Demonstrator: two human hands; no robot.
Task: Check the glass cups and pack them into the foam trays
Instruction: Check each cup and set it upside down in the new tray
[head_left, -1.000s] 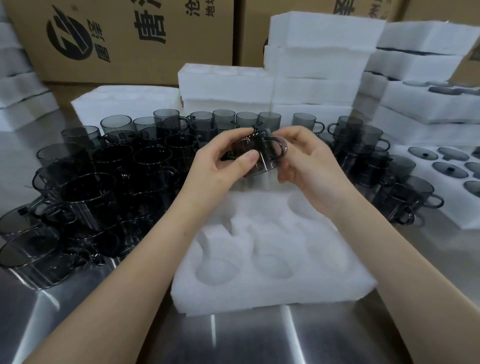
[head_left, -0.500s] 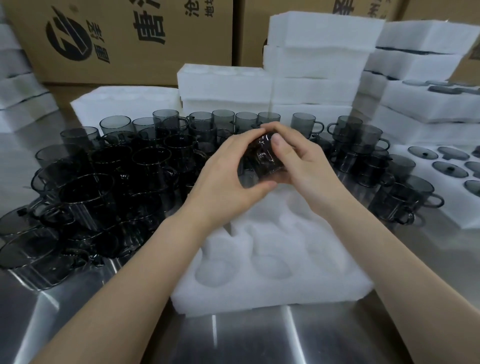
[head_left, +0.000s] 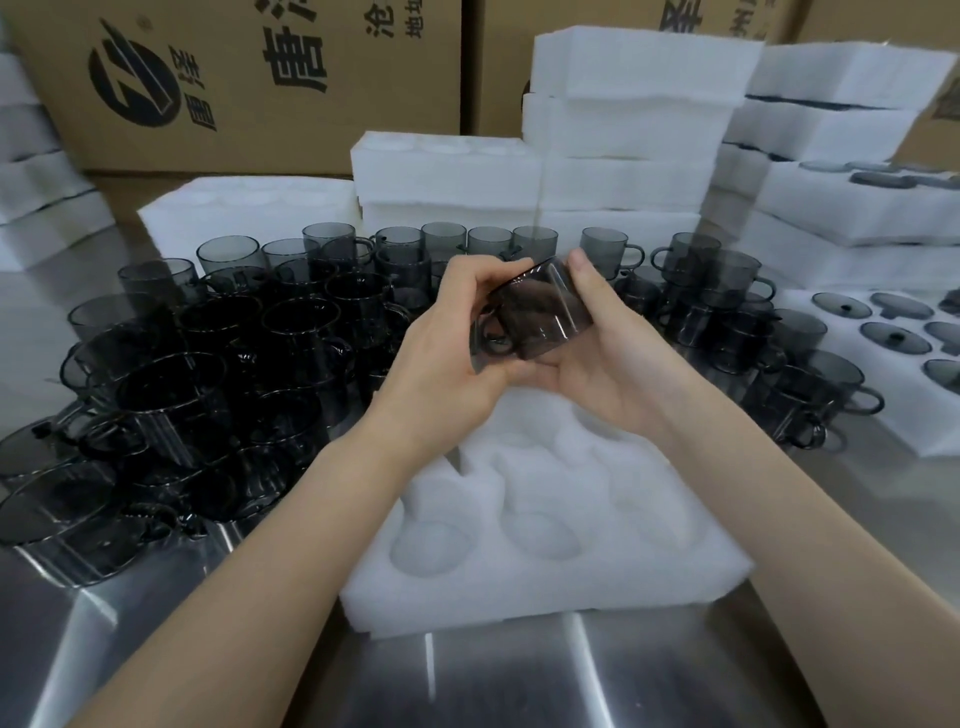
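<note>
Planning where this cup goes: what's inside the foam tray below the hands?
The foam tray shows empty pockets, no cups. Its far edge is covered by the left hand, right hand and held cup.

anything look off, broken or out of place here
Nothing stands out. The left hand and right hand hold one grey glass cup tilted above the foam tray, whose visible pockets are empty; no crack or chip shows.

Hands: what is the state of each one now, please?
Left hand: grips the glass cup, fingers curled round it.
Right hand: holds the same glass cup from the other side.
</note>
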